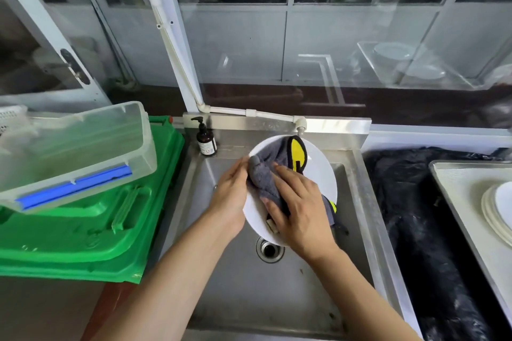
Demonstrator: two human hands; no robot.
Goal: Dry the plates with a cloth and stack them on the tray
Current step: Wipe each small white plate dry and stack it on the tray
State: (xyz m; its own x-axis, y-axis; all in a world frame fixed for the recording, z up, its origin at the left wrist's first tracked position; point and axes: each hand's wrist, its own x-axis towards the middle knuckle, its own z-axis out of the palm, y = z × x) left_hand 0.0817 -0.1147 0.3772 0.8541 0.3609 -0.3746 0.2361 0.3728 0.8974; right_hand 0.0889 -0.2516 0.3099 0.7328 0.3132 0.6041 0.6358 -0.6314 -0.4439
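Note:
A white plate (321, 171) is held tilted over the steel sink (238, 279). My left hand (231, 194) grips its left rim, thumb over the edge. A grey cloth with yellow and black patches (270, 166) lies on the plate's face. My right hand (297, 207) presses on the cloth with spread fingers and hides the plate's lower part. At the right edge stands a metal tray (454, 183) holding a stack of white plates (496, 210), partly cut off by the frame.
A brown pump bottle (206, 140) stands at the sink's back left corner. Left of the sink, a clear plastic box (83, 144) rests on a green crate (91, 230). Black plastic sheeting (415, 219) lies between sink and tray. The drain (270, 249) sits below the plate.

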